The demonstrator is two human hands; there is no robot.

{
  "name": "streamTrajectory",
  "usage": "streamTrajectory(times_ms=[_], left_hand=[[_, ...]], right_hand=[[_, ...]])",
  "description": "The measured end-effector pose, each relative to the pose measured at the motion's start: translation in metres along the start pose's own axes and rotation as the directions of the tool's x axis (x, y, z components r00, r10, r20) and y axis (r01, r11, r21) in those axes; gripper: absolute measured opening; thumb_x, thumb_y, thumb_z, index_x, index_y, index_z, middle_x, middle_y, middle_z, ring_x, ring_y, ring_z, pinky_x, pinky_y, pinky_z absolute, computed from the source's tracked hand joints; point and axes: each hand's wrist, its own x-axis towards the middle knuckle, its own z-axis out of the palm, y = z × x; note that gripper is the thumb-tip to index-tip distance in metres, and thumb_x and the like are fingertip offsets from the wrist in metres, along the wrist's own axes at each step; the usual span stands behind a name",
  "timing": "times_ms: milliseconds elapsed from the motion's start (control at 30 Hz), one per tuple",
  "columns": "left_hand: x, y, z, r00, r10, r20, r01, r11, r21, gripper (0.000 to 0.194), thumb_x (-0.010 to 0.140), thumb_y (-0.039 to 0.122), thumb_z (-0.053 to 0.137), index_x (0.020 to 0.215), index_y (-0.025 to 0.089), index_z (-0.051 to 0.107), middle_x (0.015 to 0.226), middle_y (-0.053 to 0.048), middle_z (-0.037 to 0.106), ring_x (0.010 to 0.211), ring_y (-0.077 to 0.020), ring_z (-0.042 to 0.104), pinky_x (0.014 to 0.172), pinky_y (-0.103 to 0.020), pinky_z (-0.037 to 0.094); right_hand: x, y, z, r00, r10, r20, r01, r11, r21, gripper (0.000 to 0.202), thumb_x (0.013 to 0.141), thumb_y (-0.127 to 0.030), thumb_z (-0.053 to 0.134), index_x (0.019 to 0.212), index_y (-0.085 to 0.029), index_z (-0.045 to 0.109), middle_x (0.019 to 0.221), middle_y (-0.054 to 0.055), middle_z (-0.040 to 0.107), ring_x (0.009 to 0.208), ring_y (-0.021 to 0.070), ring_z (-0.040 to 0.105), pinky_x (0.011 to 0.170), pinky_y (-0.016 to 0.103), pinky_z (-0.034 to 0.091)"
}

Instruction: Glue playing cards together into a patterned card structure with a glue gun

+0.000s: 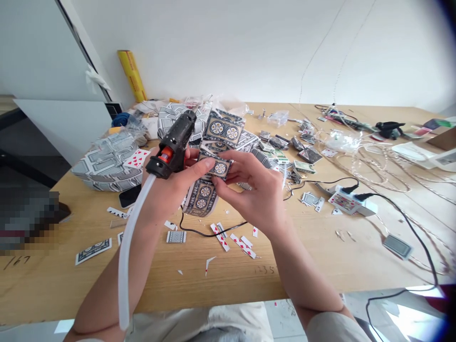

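Note:
A black hot glue gun [174, 142] sits in my left hand [174, 190], its long white glue stick [128, 256] trailing down over the forearm. The left thumb also presses on a structure built of patterned playing cards [201, 194], held above the table. My right hand [254, 185] pinches the right edge of a small folded card piece [221, 168] on this structure, with fingertips above and below it. The gun's handle and most of the left fingers are hidden behind the hand and the cards.
Card-covered shapes [107, 164] stand at the left and behind. Card scraps [245, 244] and small folded pieces [280, 141] litter the wooden table [228, 280]. A power strip [351, 202] with black cables lies at the right. A yellow roll [131, 76] leans against the wall.

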Motion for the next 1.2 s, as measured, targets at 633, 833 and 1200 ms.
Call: streamTrajectory(times_ms=[633, 833, 1200], left_hand=[[0.012, -0.020, -0.007, 0.999, -0.001, 0.048, -0.005, 0.992, 0.124, 0.042, 0.073, 0.053, 0.101, 0.091, 0.026, 0.076, 0.094, -0.002, 0.081, 0.090, -0.0257, 0.079, 0.090, -0.042, 0.068], [0.011, -0.015, -0.007, 0.994, -0.017, 0.104, -0.003, 0.983, 0.184, 0.037, 0.078, 0.054, 0.097, 0.087, 0.025, 0.076, 0.092, -0.002, 0.081, 0.085, -0.0239, 0.077, 0.087, -0.039, 0.066], [0.011, -0.002, -0.003, 0.997, 0.009, 0.074, -0.028, 0.963, 0.268, 0.032, 0.083, 0.053, 0.090, 0.083, 0.025, 0.076, 0.081, 0.000, 0.077, 0.075, -0.0205, 0.072, 0.074, -0.034, 0.062]], right_hand=[[0.023, 0.012, -0.013, 0.727, 0.470, 0.500, -0.686, 0.490, 0.537, 0.050, 0.078, -0.057, 0.101, 0.096, -0.017, 0.075, 0.083, 0.005, 0.081, 0.070, 0.0169, 0.078, 0.068, 0.029, 0.070], [0.020, 0.014, -0.011, 0.745, 0.417, 0.520, -0.666, 0.502, 0.551, 0.040, 0.084, -0.051, 0.098, 0.100, -0.017, 0.083, 0.094, 0.006, 0.085, 0.074, 0.0160, 0.078, 0.071, 0.029, 0.071], [0.018, 0.013, -0.012, 0.767, 0.424, 0.481, -0.642, 0.514, 0.569, 0.037, 0.086, -0.051, 0.096, 0.097, -0.018, 0.083, 0.093, 0.006, 0.085, 0.082, 0.0179, 0.080, 0.075, 0.030, 0.072]])
